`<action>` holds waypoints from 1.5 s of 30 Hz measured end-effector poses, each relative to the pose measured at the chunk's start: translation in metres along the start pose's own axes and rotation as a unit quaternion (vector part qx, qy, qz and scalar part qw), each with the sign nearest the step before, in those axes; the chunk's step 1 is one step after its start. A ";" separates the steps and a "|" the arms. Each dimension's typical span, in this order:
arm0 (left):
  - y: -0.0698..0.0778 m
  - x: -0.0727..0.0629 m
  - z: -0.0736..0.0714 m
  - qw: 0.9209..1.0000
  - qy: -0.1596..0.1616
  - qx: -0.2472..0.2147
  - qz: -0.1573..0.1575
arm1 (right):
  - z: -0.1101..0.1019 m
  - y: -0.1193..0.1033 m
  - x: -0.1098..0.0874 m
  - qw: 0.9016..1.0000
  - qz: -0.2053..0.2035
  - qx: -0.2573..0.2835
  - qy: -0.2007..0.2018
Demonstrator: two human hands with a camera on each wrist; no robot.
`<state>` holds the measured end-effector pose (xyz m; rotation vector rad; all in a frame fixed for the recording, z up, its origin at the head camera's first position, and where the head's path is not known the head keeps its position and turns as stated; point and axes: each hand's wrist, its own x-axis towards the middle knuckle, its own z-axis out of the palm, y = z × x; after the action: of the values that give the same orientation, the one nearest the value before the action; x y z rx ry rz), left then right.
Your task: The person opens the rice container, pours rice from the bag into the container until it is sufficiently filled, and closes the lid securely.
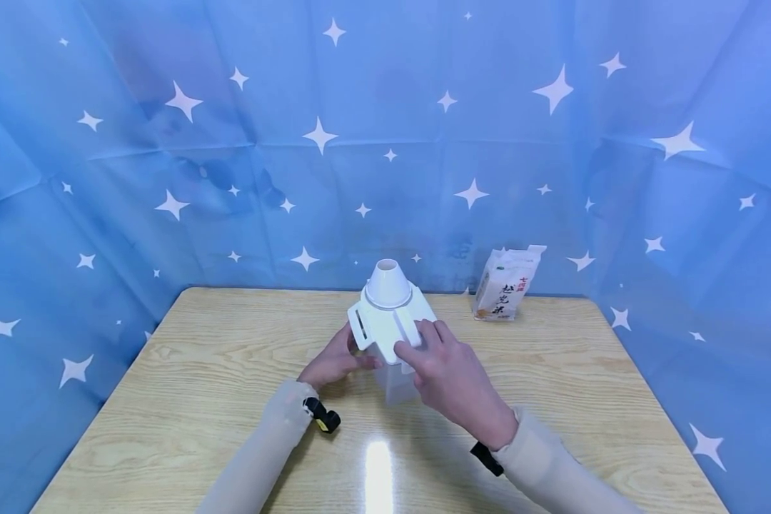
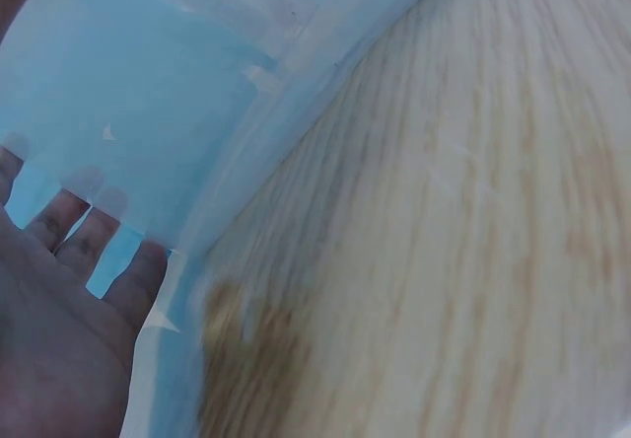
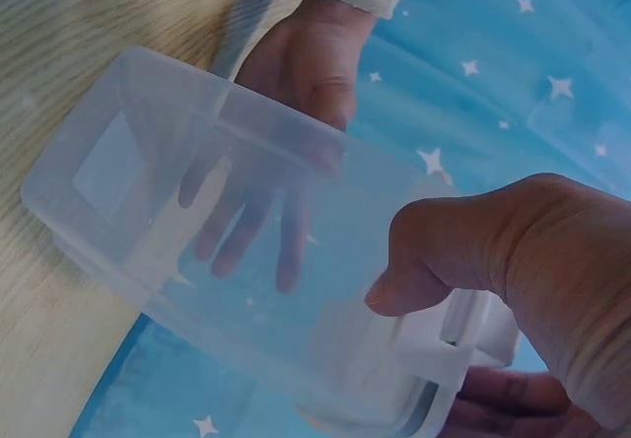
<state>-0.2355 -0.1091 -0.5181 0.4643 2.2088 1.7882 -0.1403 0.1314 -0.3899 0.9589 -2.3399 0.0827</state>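
Observation:
A translucent plastic storage container (image 1: 398,384) has a white lid (image 1: 380,330) topped by a white cone-shaped piece with an open tip (image 1: 387,287). My right hand (image 1: 452,378) grips the white handle at the lid's near right side, the thumb lying over it. On the container's left side, my left hand (image 1: 337,363) touches the wall with extended fingers. Through the clear wall in the right wrist view, the left fingers (image 3: 242,226) look straight and spread. The container (image 3: 177,172) appears to hold nothing. Whether its base touches the table cannot be told.
A white printed bag (image 1: 506,284) stands upright at the back right of the wooden table (image 1: 231,343). Behind the table's back edge hangs a blue curtain (image 1: 385,200) with white stars, and it continues along both sides.

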 end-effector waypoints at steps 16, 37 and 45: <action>0.000 0.000 0.000 1.000 -0.009 -0.006 0.011 | -0.010 0.007 0.001 0.999 -0.008 0.038 -0.014; 0.007 -0.004 -0.003 0.999 -0.023 0.026 0.010 | -0.025 0.010 -0.005 0.985 0.041 0.140 -0.091; 0.018 -0.016 0.000 0.999 0.003 0.047 -0.004 | -0.031 0.025 0.001 0.960 0.082 0.255 -0.083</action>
<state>-0.2196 -0.1119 -0.5008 0.4706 2.3022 1.6904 -0.1417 0.1578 -0.3604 1.0355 -2.6088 0.7290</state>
